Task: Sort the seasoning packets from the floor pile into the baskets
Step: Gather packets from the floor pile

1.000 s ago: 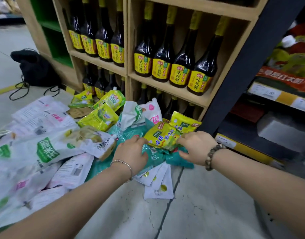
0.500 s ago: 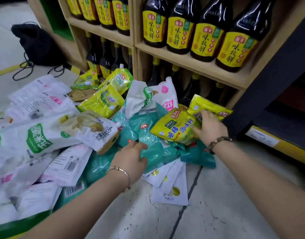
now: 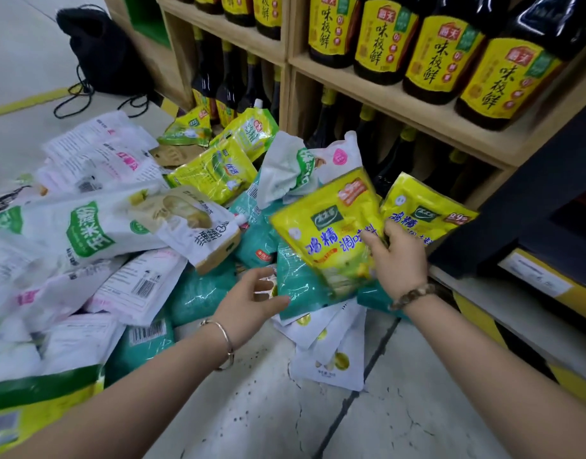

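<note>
Your right grip (image 3: 397, 256) pinches two glossy yellow packets (image 3: 328, 226) with blue lettering. They fan out just above the floor pile (image 3: 119, 226), your fingers curled over their lower edges. Your left grip (image 3: 246, 303) is spread and holds nothing, its thumb just beside a teal packet (image 3: 298, 289) lying under the yellow ones.

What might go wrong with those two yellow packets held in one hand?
The right hand pinches the big yellow packet and the second yellow packet together at their edges; one may slip from that grip. A teal packet beneath might be dragged along. Dark bottles stand close behind; a swinging packet might knock them.
</note>
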